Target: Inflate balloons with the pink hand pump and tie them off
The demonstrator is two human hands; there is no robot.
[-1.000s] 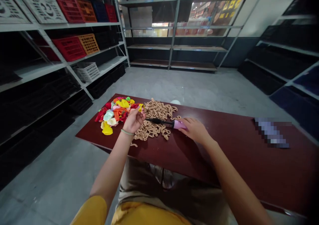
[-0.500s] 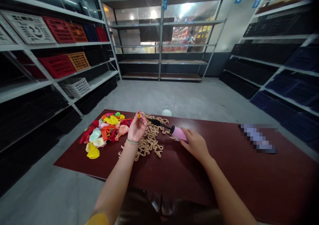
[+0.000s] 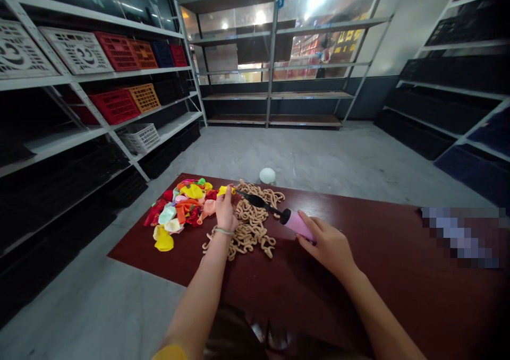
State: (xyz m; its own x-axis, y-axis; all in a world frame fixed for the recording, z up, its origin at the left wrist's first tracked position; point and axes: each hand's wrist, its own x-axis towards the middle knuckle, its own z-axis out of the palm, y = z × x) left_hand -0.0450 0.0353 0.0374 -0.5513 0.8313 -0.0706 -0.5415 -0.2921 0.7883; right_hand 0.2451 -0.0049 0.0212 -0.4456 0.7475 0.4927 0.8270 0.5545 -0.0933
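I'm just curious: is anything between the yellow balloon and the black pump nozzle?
Nothing visible: the gap between the yellow rubber balloon in the left hand and the black nozzle of the pink pump is open. Tan curly strips lie below.

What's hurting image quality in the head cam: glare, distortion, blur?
Head view: wide-angle distortion leans the steel shelf upright; head view: ceiling lights bloom on the glass wall behind; head view: a pixelated patch hides something on the maroon tabletop at right; head view: left hand, right hand and pink balloon pump look fairly sharp.
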